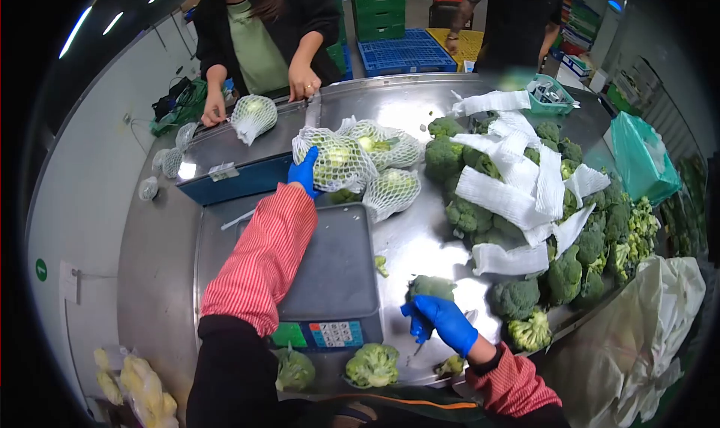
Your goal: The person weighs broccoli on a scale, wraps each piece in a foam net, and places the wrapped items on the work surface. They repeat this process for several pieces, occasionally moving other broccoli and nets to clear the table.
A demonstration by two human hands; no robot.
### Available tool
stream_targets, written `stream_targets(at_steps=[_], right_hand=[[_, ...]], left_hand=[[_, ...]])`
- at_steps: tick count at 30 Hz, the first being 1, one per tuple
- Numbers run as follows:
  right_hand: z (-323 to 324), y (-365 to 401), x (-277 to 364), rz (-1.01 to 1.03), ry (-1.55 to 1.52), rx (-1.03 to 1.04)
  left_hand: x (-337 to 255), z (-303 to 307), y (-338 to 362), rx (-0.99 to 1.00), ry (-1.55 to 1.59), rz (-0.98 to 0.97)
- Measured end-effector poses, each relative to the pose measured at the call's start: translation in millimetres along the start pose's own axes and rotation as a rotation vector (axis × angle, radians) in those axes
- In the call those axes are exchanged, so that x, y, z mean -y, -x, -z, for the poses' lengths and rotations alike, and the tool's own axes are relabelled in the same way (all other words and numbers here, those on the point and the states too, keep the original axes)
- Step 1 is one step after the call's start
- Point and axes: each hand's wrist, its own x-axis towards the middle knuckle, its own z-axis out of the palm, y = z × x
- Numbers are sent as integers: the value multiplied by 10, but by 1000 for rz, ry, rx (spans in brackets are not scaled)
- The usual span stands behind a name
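My left hand (pixel 304 173), in a blue glove, reaches past the scale and grips the left side of a broccoli head in a white foam net (pixel 334 160). More netted broccoli (pixel 391 191) lies against it on the right. Close to my body, my right hand (pixel 444 324), also gloved in blue, is closed. Just beyond its knuckles sits a bare broccoli head (pixel 433 287). A thin dark sliver shows below the fist, but what the fingers hold is hidden. Between my arms stands a scale (pixel 322 263) with a grey platform.
On the right is a large broccoli pile (pixel 592 240) with white foam nets (pixel 517 166) strewn over it. Trimmed broccoli (pixel 373 365) lies at the near edge. Across the metal table (pixel 360 98), a person's hands (pixel 304 80) are near another netted head (pixel 253 118); a second person stands behind.
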Motion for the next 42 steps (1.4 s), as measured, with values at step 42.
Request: stream_targets(at_steps=[42], right_hand=[[1526,-1135,915,593,693,-760]], left_hand=[[1183,-1275,1131,567,-619,100]])
